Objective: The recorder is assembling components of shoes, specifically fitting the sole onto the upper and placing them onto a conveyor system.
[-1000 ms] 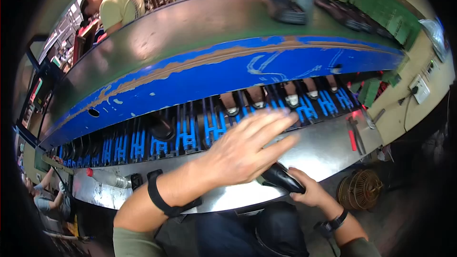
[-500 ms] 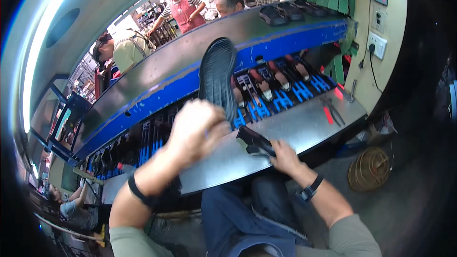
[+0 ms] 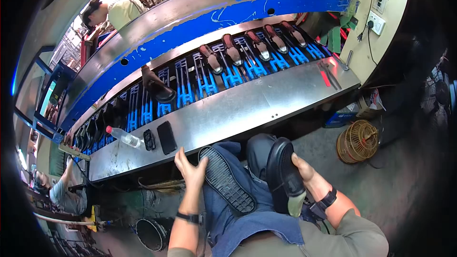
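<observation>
A black ridged shoe sole (image 3: pixel 229 181) lies tread up over my left thigh. Beside its far end is my left hand (image 3: pixel 191 169), fingers spread, its thumb touching the sole's edge. Over my right thigh, my right hand (image 3: pixel 306 170) grips a black shoe (image 3: pixel 282 166) from the right side. The thumb lies along the shoe's edge, while the other fingers are hidden behind it. A pale, greenish patch shows at the shoe's near end.
A metal bench (image 3: pixel 238 107) carries a bottle (image 3: pixel 124 137), a phone (image 3: pixel 166 137), a small black item (image 3: pixel 149 140) and pliers (image 3: pixel 331 78). Beyond are blue racks (image 3: pixel 184 88) with brown-black shoes (image 3: pixel 232 50). A wicker basket (image 3: pixel 358 141) and a bucket (image 3: pixel 153 234) stand on the floor.
Both hands have come down from over the bench to my lap. The sole, raised above my left hand before, now lies on my thigh. The dark shoe in my right hand came down too.
</observation>
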Motion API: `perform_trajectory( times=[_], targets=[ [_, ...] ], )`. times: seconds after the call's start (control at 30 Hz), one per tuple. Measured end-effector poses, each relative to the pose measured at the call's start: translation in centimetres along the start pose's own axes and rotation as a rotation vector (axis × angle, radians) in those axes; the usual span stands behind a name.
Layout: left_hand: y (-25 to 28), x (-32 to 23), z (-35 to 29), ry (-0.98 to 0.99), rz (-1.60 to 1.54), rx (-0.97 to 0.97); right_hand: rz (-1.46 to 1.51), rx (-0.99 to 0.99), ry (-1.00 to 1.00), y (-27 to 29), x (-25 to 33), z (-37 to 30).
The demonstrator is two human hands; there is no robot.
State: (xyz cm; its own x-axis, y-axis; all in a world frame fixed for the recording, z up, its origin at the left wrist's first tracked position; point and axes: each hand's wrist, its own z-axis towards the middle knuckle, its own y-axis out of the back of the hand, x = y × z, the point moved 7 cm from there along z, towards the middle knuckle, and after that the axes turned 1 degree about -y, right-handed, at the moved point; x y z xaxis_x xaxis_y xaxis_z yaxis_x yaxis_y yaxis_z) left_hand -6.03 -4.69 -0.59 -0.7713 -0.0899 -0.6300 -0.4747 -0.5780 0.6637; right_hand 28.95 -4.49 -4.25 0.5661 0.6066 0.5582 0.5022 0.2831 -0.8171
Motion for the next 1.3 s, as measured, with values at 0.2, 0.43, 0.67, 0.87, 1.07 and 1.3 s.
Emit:
perform_trajectory(
  times=[0.2, 0.43, 0.67, 0.87, 1.07, 1.3],
  targets=[
    [-4.0, -0.3, 0.4, 0.668, -1.501, 0.616, 0.187, -0.169, -0.047, 3.6, -4.6, -2.7],
    [3.9, -5.4, -0.7, 0.461, -1.640, 0.748, 0.355, -0.319, -0.137, 3.3, -4.3, 0.8],
    [5.5, -8.0, -0.8, 0.330, -1.550, 0.638, -0.131, -0.158, -0.235, -9.0, -2.1, 4.6],
    [5.9, -13.1, -1.2, 0.155, -1.131, 0.727, -0.693, 0.448, -0.135, -10.8, -3.8, 3.1],
    [5.8, -16.0, -1.7, 0.053, -0.968, 0.789, -0.674, 0.339, -0.071, -10.0, -2.9, 2.2],
    [5.4, -16.5, -2.2, 0.099, -0.926, 0.786, -0.703, 0.331, -0.056, -9.2, -2.6, 2.0]
  ],
)
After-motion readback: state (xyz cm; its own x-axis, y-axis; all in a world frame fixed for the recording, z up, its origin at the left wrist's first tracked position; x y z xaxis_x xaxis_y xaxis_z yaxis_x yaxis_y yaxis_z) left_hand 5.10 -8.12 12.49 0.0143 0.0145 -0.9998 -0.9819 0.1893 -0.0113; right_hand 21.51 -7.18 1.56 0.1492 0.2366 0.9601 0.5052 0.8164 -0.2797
